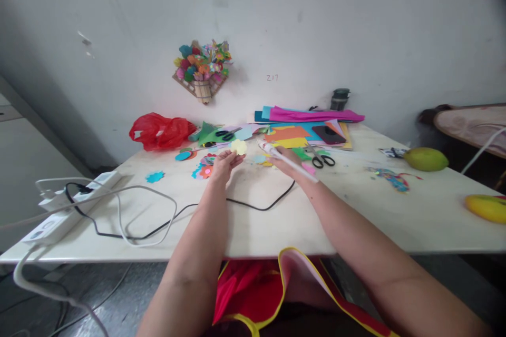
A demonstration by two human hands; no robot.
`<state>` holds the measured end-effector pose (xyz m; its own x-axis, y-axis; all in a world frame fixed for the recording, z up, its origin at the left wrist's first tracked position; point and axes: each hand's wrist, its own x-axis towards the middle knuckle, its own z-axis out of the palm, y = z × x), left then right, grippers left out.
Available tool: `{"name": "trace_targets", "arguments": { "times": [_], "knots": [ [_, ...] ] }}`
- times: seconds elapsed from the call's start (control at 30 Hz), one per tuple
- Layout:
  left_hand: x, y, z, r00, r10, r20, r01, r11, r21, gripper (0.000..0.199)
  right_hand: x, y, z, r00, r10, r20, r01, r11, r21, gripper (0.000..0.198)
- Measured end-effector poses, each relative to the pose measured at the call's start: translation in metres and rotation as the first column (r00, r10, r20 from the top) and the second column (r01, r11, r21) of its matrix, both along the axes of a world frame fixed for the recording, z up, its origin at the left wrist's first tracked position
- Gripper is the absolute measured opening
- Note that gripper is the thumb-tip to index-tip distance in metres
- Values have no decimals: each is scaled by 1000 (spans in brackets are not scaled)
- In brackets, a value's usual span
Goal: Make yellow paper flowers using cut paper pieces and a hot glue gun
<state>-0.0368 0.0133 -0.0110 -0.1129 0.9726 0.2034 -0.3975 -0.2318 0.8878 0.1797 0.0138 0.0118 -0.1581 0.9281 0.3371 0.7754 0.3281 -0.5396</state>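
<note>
Between the fingertips of my left hand [229, 162] is a pale yellow paper flower cutout [239, 147], raised above the table. My right hand [288, 158] is wrapped round a white hot glue gun [265, 146], its nozzle pointing towards the flower but apart from it. A long white glue stick [300, 164] sticks out of its back end, over my wrist. Red, pink and blue flower cutouts [204, 167] lie just left of my left hand, and a blue cutout [155, 176] is farther left. Black-handled scissors [322, 159] rest beside my right hand.
A black cord [253, 206] crosses the table to a white power strip [71, 210]. Coloured sheets [288, 134], a phone [329, 135], a second pair of scissors [226, 135] and a red plastic bag [160, 130] are at the back. Mangoes [426, 159] lie right.
</note>
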Motion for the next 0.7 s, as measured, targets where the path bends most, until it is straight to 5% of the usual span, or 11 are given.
{"name": "trace_targets", "arguments": {
  "times": [0.3, 0.7],
  "knots": [
    [-11, -2, 8, 981, 23, 191, -39, 996, 81, 12, -26, -3, -9, 881, 158, 446, -204, 977, 56, 43],
    [-3, -2, 9, 993, -84, 82, 79, 995, 63, 17, -63, 1, -20, 824, 235, 515, -304, 951, 53, 43]
  ]
}}
